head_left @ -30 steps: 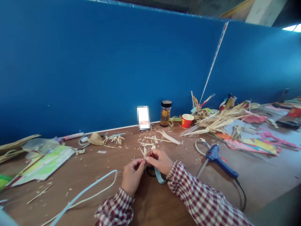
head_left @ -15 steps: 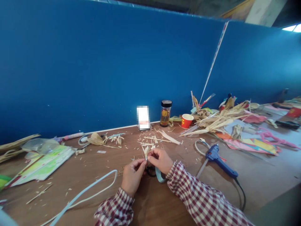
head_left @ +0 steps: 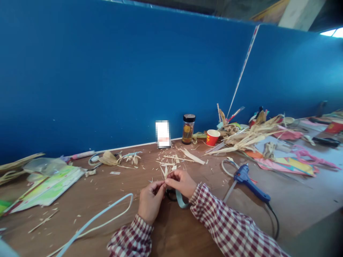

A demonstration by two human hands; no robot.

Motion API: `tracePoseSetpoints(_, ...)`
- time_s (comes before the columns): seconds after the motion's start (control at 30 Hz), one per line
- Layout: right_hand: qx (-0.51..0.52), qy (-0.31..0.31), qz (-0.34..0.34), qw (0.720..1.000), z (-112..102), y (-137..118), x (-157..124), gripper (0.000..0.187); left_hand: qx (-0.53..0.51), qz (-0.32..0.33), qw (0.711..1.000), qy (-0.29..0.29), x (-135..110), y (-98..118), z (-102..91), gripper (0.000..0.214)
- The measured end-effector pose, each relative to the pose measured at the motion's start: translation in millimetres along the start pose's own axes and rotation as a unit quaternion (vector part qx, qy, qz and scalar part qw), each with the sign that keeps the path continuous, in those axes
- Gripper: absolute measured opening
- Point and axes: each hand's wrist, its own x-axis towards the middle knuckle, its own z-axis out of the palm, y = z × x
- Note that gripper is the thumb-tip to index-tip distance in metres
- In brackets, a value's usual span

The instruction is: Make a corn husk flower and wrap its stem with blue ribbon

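We pinch the husk bundle (head_left: 165, 172) between left hand (head_left: 150, 201) and right hand (head_left: 182, 182), its strands pointing up, away from us.

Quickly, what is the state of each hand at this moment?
Left hand: closed, pinching the small straw piece.
Right hand: closed, pinching the same straw piece.

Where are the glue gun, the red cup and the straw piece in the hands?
glue gun (head_left: 243, 175): head view, on its blue body.
red cup (head_left: 212, 138): head view, on its side wall.
straw piece (head_left: 164, 172): head view, on its splayed tips.
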Motion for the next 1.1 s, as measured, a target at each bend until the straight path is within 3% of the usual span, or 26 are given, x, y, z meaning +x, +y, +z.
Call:
tracePoseSetpoints(0.5, -0.016, -0.002, -0.003, 1.000, -1, 2, 0, 0.014, -0.051, -0.029, 0.998, 0.002, 1, 0, 1.5, 0.030)
tracePoseSetpoints(0.87, 0.045, -0.011, 0.013, 0.999, 1, -1, 0, 0.019, -0.070, -0.044, 0.996, 0.014, 1, 1, 1.9, 0.030)
tracePoseSetpoints(1.1, 0.157, -0.024, 0.013, 0.987, -1, -9, 0, 0.043, -0.084, -0.040, 0.995, -0.040, 0, 0, 2.4, 0.030)
